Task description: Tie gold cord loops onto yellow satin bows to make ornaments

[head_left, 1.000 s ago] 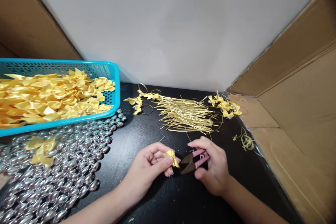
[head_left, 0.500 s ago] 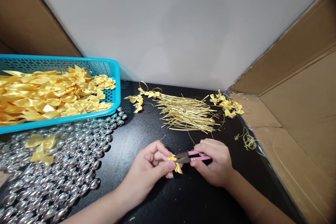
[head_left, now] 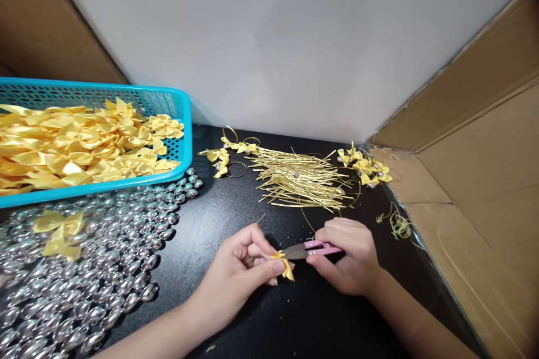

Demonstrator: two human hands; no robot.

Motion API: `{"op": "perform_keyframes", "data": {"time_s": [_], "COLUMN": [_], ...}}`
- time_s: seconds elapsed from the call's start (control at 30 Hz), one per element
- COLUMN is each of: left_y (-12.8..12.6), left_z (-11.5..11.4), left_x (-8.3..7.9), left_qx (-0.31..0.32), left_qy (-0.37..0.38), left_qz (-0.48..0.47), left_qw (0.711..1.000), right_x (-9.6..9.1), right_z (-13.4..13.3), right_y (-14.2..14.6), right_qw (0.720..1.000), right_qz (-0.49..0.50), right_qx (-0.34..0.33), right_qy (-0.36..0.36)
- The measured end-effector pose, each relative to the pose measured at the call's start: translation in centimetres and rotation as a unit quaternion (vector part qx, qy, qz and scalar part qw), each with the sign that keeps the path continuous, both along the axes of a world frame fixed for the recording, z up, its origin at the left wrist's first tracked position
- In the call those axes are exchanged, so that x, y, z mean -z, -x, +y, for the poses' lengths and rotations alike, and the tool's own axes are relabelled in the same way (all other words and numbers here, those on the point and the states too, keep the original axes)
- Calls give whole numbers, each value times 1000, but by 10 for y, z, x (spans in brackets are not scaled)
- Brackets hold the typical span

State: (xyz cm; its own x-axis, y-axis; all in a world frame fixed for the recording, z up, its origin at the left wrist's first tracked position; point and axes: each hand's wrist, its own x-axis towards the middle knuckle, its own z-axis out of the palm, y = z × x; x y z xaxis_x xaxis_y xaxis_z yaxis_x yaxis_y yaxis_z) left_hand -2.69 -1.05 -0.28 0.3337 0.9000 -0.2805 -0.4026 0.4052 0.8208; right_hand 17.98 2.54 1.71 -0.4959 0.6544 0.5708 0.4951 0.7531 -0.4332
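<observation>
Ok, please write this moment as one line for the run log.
left hand: pinches yellow bow | right hand: holds pink-handled snips, blade tips at bow | beyond: gold strips | left side: turquoise basket, silver beads

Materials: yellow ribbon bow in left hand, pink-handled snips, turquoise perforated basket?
Yellow ribbon bow: satin-like fabric, exact fibre unclear; soft sheen and folds.
Pink-handled snips: dull grey blades look like metal; handles could be painted metal or plastic.
Turquoise perforated basket: probably moulded plastic; smooth, slightly glossy, with regular cut-outs.

Left hand [head_left: 244, 263]: you pinch a yellow bow [head_left: 288, 271]
Right hand [head_left: 351, 255]: you grip pink snips [head_left: 296, 251], blades at the bow
Basket [head_left: 186, 134]: piled bows [head_left: 88, 146], your left
</observation>
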Motion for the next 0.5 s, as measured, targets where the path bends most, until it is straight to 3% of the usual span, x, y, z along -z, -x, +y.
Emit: {"op": "perform_keyframes", "data": {"time_s": [0.27, 0.4, 0.5], "left_y": [-1, 0, 1], "left_z": [0, 0, 0], "left_x": [1, -1, -1], "left_qx": [6, 3, 7], "left_qy": [-7, -8, -12], "left_qz": [23, 38, 48], "left_qw": [1000, 999, 999], "right_x": [-9, -3, 8], "right_z": [2, 15, 31], "right_y": [-4, -15, -26], "right_qw": [999, 991, 971], "right_qz": [-17, 26, -15], "right_qx": [15, 122, 214], "right_qy": [-27, 45, 110]}}
